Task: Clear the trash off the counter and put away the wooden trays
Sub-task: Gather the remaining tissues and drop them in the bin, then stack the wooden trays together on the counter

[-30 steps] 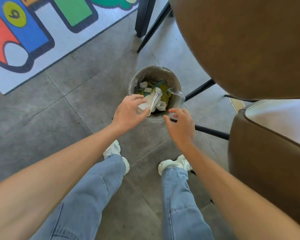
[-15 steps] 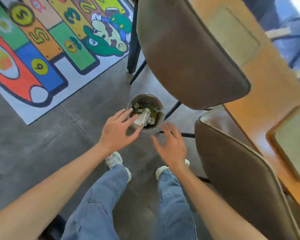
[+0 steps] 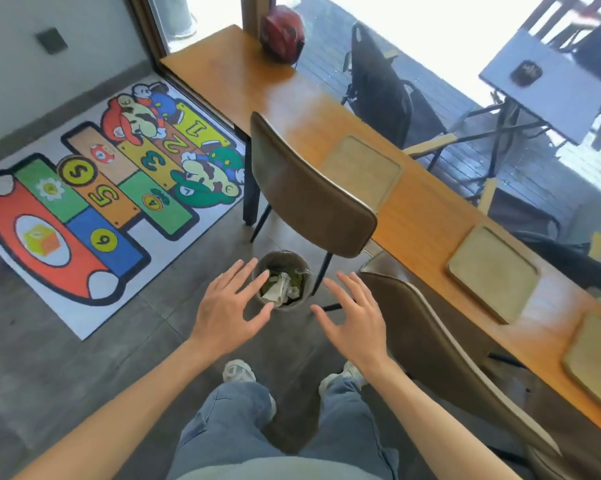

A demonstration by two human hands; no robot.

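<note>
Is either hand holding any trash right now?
No, the left hand and right hand are both open and empty above the trash bin.

Strong daylight pours in through the glass at the upper right, where the outdoor area is blown out to white. A pale glare streaks the wooden table point(image 3: 292, 98). Motion blur softens the whole view, and straight lines bow toward the edges.
</note>
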